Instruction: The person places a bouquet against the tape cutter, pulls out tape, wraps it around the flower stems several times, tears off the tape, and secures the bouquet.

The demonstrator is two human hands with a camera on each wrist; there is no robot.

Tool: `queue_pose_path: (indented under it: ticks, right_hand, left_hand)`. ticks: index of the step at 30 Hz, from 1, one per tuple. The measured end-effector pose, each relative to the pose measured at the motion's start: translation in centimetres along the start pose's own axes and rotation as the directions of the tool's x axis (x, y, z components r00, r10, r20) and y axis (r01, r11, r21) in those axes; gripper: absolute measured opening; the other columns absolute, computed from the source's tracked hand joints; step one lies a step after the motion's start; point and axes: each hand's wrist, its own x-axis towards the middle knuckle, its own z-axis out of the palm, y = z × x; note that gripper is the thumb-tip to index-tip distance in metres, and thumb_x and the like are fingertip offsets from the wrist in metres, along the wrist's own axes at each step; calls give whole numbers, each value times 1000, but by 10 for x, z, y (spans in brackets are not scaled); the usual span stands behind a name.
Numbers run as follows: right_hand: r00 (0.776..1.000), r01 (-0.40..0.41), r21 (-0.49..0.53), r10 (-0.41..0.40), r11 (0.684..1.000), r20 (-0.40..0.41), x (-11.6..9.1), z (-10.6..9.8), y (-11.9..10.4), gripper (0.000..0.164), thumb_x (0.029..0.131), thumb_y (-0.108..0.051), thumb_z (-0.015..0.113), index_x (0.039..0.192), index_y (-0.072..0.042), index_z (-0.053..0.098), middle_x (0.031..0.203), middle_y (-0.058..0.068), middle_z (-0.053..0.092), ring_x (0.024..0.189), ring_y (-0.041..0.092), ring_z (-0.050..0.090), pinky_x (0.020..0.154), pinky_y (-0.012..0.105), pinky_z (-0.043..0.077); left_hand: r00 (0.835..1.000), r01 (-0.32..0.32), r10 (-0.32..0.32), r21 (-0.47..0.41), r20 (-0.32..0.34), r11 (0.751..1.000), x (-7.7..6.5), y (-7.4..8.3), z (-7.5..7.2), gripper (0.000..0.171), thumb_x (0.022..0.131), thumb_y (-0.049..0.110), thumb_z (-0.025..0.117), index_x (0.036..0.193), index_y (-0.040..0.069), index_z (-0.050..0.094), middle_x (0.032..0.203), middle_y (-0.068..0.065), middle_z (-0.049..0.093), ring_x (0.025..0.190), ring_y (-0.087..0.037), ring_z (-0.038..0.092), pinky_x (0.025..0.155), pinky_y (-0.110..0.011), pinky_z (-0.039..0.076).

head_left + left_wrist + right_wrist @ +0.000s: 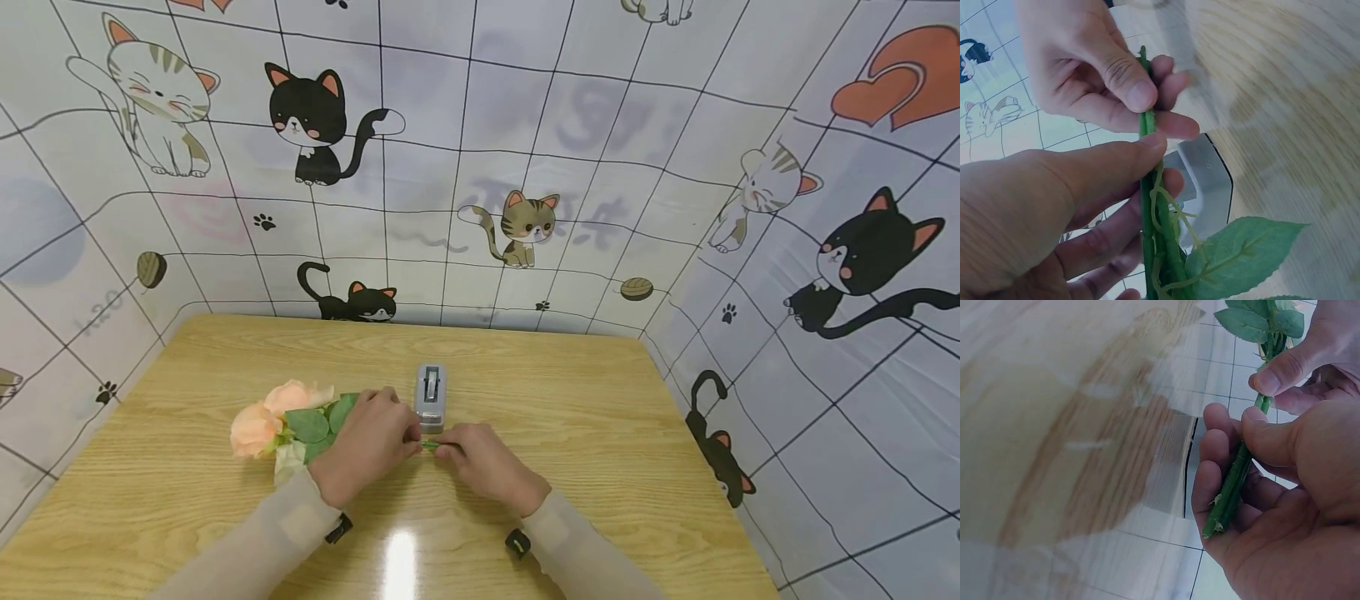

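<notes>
A bunch of peach roses (255,429) with green leaves (307,425) lies over the table to the left, flower heads pointing left. My left hand (375,437) pinches its stems (1149,206) just below the leaves, between thumb and fingers. My right hand (487,462) holds the lower end of the same stems, thumb pressed on top and fingers curled beneath. In the right wrist view, the cut ends (1213,528) of at least two stems lie side by side across the right hand's fingers. The two hands are close together along the stems.
A small grey device (431,408) with a dark slot on top stands just beyond the hands on the wooden table (600,417). A white sheet (420,183) printed with cats and grid lines hangs behind and at both sides.
</notes>
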Motion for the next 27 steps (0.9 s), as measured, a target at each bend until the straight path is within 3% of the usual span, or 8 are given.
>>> queue_pose_path:
  ticks: [11, 16, 21, 24, 27]
  right_hand:
    - [998, 44, -4, -44, 999, -53, 3, 1, 4, 17, 111, -7, 77, 121, -5, 91, 97, 7, 86, 73, -1, 52, 68, 18, 50]
    - [997, 35, -13, -36, 999, -66, 3, 3, 5, 17, 111, -6, 78, 122, -5, 91, 97, 7, 86, 74, -2, 53, 69, 18, 51]
    - [996, 29, -15, -30, 999, -85, 2, 3, 6, 18, 111, -5, 78, 122, -5, 91, 99, 7, 87, 78, -3, 57, 73, 18, 55]
    - [995, 38, -13, -39, 999, -92, 1, 3, 6, 19, 110, -4, 78, 124, -4, 90, 100, 8, 87, 80, -3, 59, 75, 18, 57]
    - [994, 49, -23, -51, 999, -100, 1, 3, 5, 19, 110, -3, 78, 125, -2, 90, 99, 9, 86, 79, -3, 58, 74, 18, 56]
  left_hand:
    - [997, -66, 68, 64, -35, 996, -4, 0, -2, 23, 92, 20, 102, 80, 21, 82, 79, 8, 80, 108, -29, 71, 115, -63, 55]
    - [993, -88, 94, 81, -73, 993, 0, -3, -9, 19, 100, 24, 95, 85, 21, 85, 81, 7, 81, 101, -27, 73, 112, -65, 59]
    - [992, -72, 80, 84, -99, 994, 5, -3, -15, 11, 107, 22, 88, 99, 15, 88, 92, -1, 80, 94, -26, 72, 107, -65, 62]
    - [991, -70, 77, 65, -112, 995, 11, -3, -17, 11, 110, 19, 83, 105, 11, 87, 94, -3, 78, 90, -25, 73, 96, -59, 65]
    - [995, -54, 53, -1, -90, 999, 20, -5, -18, 14, 114, 15, 78, 103, 8, 85, 87, -3, 76, 75, -16, 68, 76, -42, 63]
